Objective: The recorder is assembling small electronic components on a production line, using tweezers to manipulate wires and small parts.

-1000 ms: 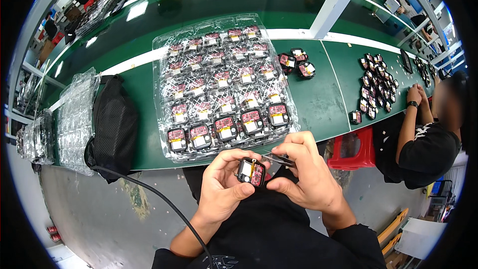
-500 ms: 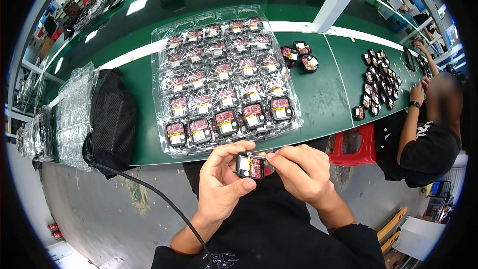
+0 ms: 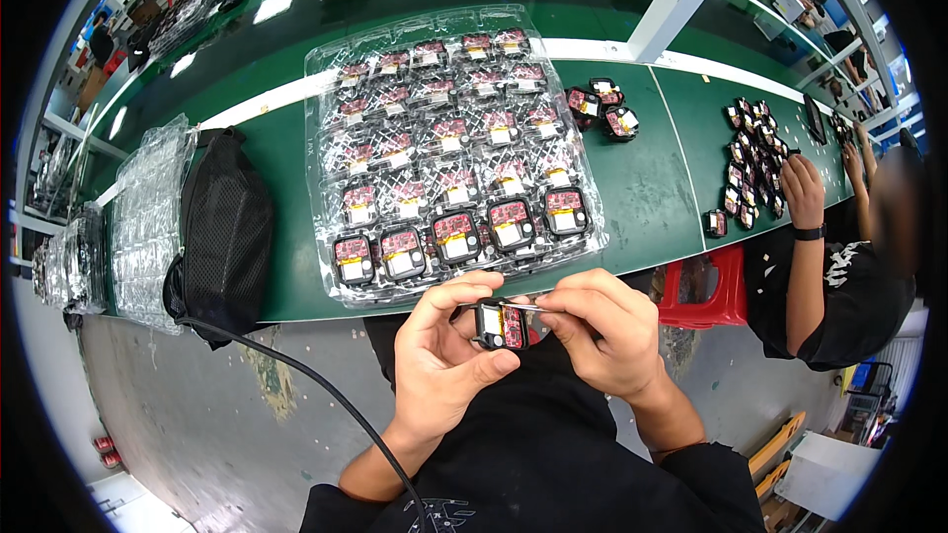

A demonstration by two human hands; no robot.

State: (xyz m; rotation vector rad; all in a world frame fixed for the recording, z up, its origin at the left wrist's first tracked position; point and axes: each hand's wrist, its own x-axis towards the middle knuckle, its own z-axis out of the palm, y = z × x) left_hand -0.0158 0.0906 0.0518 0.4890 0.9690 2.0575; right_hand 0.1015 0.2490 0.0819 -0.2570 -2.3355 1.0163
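Just in front of the table edge, my left hand (image 3: 446, 355) grips a small black square device housing (image 3: 502, 325), its open side showing a red circuit board, a whitish block and yellow tape. The fingers and thumb hold it by its sides. Pinched in my right hand (image 3: 604, 334) is a thin silver tool (image 3: 523, 306), apparently tweezers, its tip at the upper edge of the housing. Whether the tip touches the board is too small to tell. Beyond my hands lies a clear plastic tray (image 3: 321, 153) with rows of similar housings.
On the green table (image 3: 647, 192) are a black mesh bag (image 3: 229, 227), more clear trays (image 3: 148, 227) and a few loose housings (image 3: 620, 122). A larger pile (image 3: 755, 163) lies by a co-worker (image 3: 839, 276) at right. A black cable (image 3: 326, 397) crosses near my left forearm; a red stool (image 3: 703, 291) stands right.
My right fingers have shifted slightly and the tool lies a little differently along the housing's upper edge. The co-worker's hand has moved toward the pile. The view has shifted slightly.
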